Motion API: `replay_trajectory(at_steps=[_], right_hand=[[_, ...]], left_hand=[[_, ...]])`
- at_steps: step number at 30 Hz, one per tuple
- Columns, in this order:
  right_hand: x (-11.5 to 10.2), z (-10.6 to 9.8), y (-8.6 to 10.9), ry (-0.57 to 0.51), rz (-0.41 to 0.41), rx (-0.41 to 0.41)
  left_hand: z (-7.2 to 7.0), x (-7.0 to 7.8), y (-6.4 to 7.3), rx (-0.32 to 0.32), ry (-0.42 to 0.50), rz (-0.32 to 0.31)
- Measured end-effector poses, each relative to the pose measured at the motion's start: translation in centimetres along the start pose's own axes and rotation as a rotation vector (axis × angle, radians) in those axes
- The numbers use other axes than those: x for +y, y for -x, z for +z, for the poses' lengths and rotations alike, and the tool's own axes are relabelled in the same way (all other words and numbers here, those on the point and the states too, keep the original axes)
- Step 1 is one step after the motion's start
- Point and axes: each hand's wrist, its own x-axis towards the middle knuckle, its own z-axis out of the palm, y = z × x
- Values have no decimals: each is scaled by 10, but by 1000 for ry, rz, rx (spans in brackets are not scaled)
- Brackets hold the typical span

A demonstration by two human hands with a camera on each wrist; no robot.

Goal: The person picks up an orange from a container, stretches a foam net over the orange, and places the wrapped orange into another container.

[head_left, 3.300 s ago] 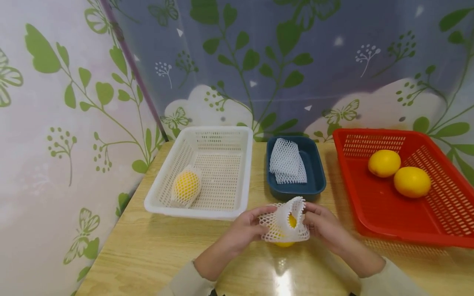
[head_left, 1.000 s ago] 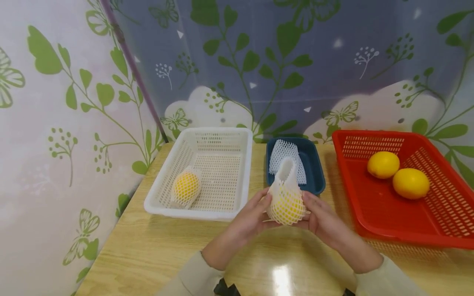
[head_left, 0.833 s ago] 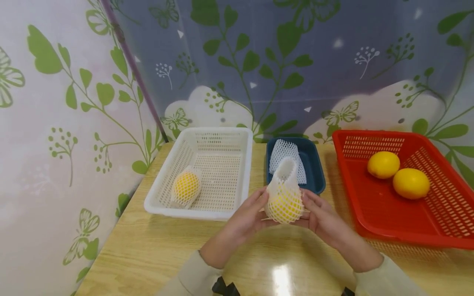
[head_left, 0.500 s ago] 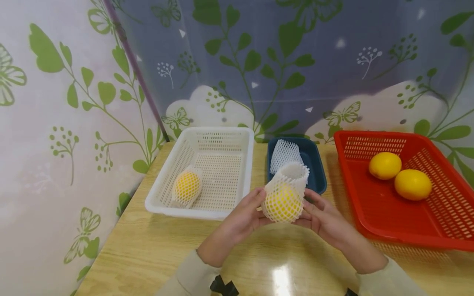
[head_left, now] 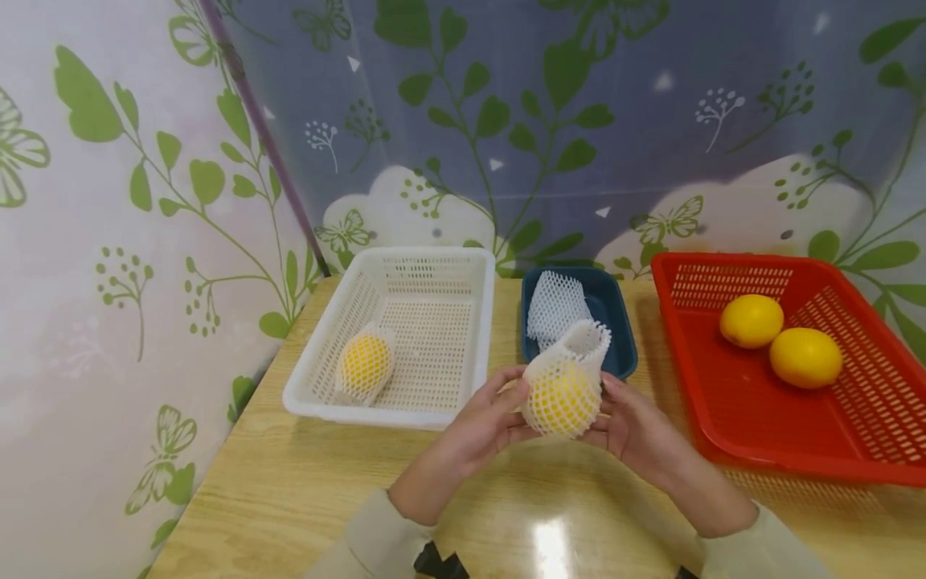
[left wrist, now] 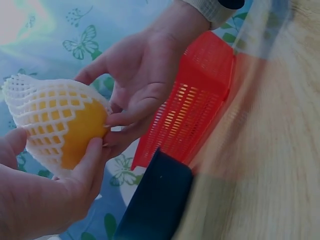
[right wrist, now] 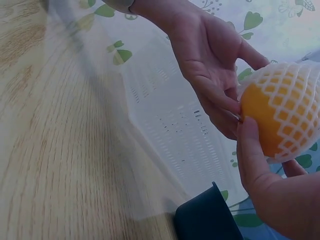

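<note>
We are viewing a yellow fruit [left wrist: 82,131], raised above the wood-grained table [head_left: 304,498] and sitting in a white foam net [head_left: 564,386]. In the head view, the left hand [head_left: 477,426] is gripping the netted load from 9 o'clock and the right hand [head_left: 640,422] from 3 o'clock, with fingers lying beneath. Neither hand is being favoured: the load is resting between both, and we are judging this balance to be the decisive relation. The net's long axis is running from 6 o'clock towards 1 o'clock, its gaping mouth facing away from the person; we are not making out the fruit's own long axis. In both wrist views, bare peel is showing by the fingertips, outside the mesh.

Around the load, a blue tray [head_left: 611,330] is standing at 12 o'clock, holding folded netting [head_left: 559,310]; a white basket [head_left: 427,346] at 10 o'clock, holding 1 wrapped fruit [head_left: 365,364]; a red basket [head_left: 738,410] at 3 o'clock, holding 2 unwrapped fruits [head_left: 805,357]. The left hand is lying nearer the white basket, the right hand nearer the red.
</note>
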Motion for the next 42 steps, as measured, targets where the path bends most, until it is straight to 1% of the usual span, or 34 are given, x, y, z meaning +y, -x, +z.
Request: replay_trajectory(at_steps=[5, 8, 16, 23, 28, 31, 37, 42], right_hand=[[0, 0, 1, 53, 6, 34], [0, -1, 3, 63, 17, 49], [1, -4, 5, 35, 35, 52], [1, -5, 6, 46, 31, 61], [4, -6, 5, 31, 4, 46], [5, -6, 4, 22, -3, 48], [6, -5, 4, 33, 26, 81], [10, -7, 4, -28, -7, 40]], left_hand=[[3, -8, -3, 3, 8, 14], [4, -11, -3, 4, -5, 21], [6, -12, -1, 45, 30, -17], [5, -11, -4, 41, 56, 1], [5, -11, -3, 29, 74, 3], [5, -11, -3, 39, 85, -2], [6, -10, -4, 72, 87, -16], [6, -12, -5, 73, 94, -19]])
